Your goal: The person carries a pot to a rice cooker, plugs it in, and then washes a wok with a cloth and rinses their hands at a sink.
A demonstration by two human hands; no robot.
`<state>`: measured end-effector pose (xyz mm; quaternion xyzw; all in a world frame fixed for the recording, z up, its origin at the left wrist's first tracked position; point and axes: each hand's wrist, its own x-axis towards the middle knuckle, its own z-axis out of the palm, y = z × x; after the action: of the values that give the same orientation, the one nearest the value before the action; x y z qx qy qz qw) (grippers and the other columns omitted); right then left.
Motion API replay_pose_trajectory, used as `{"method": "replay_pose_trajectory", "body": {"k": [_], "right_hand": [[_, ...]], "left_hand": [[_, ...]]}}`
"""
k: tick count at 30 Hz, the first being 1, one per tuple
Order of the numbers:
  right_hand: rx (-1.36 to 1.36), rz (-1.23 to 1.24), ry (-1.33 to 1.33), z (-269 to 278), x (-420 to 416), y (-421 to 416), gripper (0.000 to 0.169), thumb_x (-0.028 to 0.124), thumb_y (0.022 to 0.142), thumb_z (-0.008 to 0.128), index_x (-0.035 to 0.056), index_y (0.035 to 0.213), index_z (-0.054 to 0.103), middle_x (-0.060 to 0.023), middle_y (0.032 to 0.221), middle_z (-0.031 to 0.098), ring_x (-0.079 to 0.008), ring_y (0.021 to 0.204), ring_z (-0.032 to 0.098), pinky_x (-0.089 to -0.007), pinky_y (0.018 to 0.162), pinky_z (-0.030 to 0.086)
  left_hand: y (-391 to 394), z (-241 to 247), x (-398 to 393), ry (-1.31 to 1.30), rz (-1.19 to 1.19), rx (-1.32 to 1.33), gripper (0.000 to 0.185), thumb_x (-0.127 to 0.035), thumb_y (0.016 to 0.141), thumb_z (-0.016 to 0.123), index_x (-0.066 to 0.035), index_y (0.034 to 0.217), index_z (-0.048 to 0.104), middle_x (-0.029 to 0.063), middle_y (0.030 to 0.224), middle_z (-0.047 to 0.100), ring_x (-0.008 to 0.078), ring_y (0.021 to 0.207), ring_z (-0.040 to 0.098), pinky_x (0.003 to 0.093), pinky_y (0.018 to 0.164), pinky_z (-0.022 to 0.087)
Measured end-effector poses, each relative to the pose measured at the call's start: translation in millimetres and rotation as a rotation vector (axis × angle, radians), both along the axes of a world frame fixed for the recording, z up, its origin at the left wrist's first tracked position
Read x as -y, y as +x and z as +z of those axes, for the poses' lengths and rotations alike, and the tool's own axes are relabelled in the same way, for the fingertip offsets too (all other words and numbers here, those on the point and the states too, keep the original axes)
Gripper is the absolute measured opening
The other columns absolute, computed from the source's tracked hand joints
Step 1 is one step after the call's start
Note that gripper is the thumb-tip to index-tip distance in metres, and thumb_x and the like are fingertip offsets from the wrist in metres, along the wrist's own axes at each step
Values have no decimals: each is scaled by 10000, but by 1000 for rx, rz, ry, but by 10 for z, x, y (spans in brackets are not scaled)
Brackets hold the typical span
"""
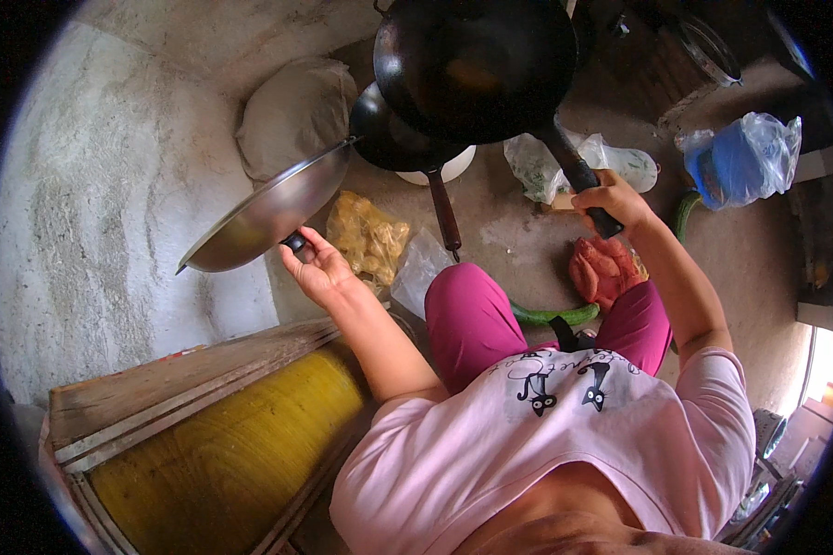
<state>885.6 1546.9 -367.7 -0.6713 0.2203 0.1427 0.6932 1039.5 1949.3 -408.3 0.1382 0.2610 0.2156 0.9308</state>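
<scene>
My left hand point(317, 269) grips the black knob of a domed metal wok lid point(271, 208), which is tilted on its side near the wall. My right hand point(614, 201) is closed around the black handle of a large dark wok point(475, 69). The wok is raised at the top of the view, and a faint brownish patch shows inside it. Behind and partly under it is a smaller dark pan point(389, 139) with a brown wooden handle point(444, 211), over a white round thing point(458, 166).
A yellow-filled plastic bag point(368, 236), a red plucked-bird-like thing point(600, 267), green cucumber-like vegetables point(562, 315) and a blue item in clear plastic point(736, 163) lie on the floor. A grey sack point(295, 114) leans by the wall. Wooden furniture point(236, 430) stands at lower left.
</scene>
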Motion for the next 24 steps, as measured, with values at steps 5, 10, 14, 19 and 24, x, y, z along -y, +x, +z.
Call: {"method": "replay_pose_trajectory", "body": {"k": [5, 10, 14, 19, 24], "right_hand": [[22, -10, -11, -75, -34, 65, 162, 108, 693, 632, 10, 788, 545, -52, 615, 538, -128, 443, 508, -259, 391, 387], [29, 12, -12, -77, -63, 90, 188, 166, 705, 659, 3, 656, 578, -79, 582, 565, -164, 448, 521, -304, 418, 403], [38, 2, -4, -54, -101, 87, 183, 155, 703, 655, 1, 648, 571, -82, 580, 563, -166, 447, 518, -303, 414, 397], [38, -42, -17, -20, -148, 92, 171, 141, 696, 659, 2, 662, 566, -82, 586, 564, -163, 451, 519, -297, 411, 399], [31, -41, 18, 11, -144, 106, 160, 131, 702, 659, 1, 692, 566, -85, 612, 576, -158, 468, 530, -293, 415, 409]], "left_hand": [[-7, -42, -16, 24, -7, 27, 283, -117, 810, 678, 43, 1007, 554, 121, 1006, 589, 216, 876, 593, 297, 753, 581], [3, -72, -38, 18, -22, 26, 278, -107, 800, 687, 45, 994, 557, 115, 982, 592, 206, 852, 588, 290, 739, 582], [6, -108, -62, 7, -26, 28, 276, -110, 802, 687, 46, 989, 556, 113, 976, 593, 205, 847, 587, 287, 734, 582], [0, -120, -72, 9, -33, 34, 272, -119, 809, 682, 38, 991, 556, 112, 980, 593, 206, 853, 586, 289, 732, 579], [-4, -111, -64, 3, -29, 22, 281, -122, 815, 677, 35, 1009, 549, 114, 994, 589, 204, 855, 584, 287, 729, 578]]}}
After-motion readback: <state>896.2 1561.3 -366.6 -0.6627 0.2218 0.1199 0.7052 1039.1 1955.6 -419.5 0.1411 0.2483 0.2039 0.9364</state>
